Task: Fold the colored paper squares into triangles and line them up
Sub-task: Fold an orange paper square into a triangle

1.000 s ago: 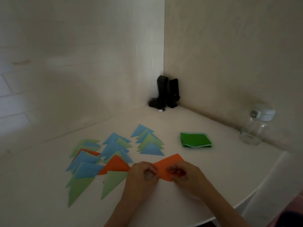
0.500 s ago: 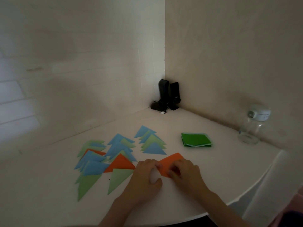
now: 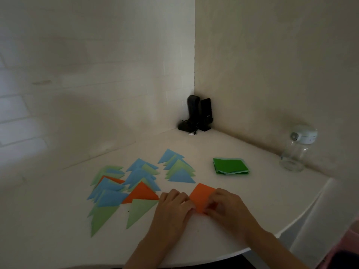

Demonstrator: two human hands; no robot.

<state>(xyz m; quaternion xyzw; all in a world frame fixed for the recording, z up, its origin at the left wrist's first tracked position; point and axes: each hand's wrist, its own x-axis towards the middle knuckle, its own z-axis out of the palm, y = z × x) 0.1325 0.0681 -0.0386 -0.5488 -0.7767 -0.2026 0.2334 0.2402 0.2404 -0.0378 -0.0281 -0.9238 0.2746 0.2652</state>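
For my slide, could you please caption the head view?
Both hands fold orange paper beside rows of folded triangles.

bare surface (image 3: 262,202) lies right of the hands; folded triangles (image 3: 136,183) crowd the left, green paper stack (image 3: 231,166) and jar (image 3: 295,152) stand beyond.
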